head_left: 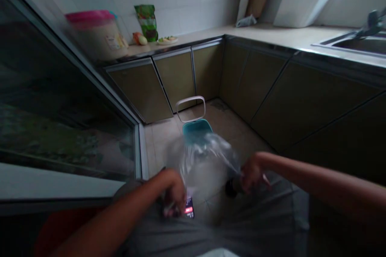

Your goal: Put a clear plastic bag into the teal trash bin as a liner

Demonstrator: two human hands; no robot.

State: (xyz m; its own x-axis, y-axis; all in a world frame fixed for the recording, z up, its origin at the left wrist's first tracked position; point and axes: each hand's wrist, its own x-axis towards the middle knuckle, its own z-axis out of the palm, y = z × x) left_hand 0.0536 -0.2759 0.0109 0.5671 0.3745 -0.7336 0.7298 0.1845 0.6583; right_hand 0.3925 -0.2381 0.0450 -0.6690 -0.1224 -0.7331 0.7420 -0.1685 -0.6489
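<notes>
A clear plastic bag (208,160) is spread between my two hands, blurred by motion. My left hand (175,196) is closed on its left edge, above my lap. The right edge of the bag is pinched in my right hand (253,172). Behind the bag, on the tiled floor, stands a teal bin (196,128), partly covered by the plastic. A light-coloured rim or hoop (190,98) stands up at the bin's back. Beside my left hand, lower down, a phone (189,209) shows a lit screen.
Cabinets (175,72) line the back and right under a countertop (259,34). On it are a pink-lidded container (96,34), a green pouch (147,23), onions (140,39), a small plate (167,40) and a white box (301,4). A sink (358,42) is at right, a glass door (60,88) at left.
</notes>
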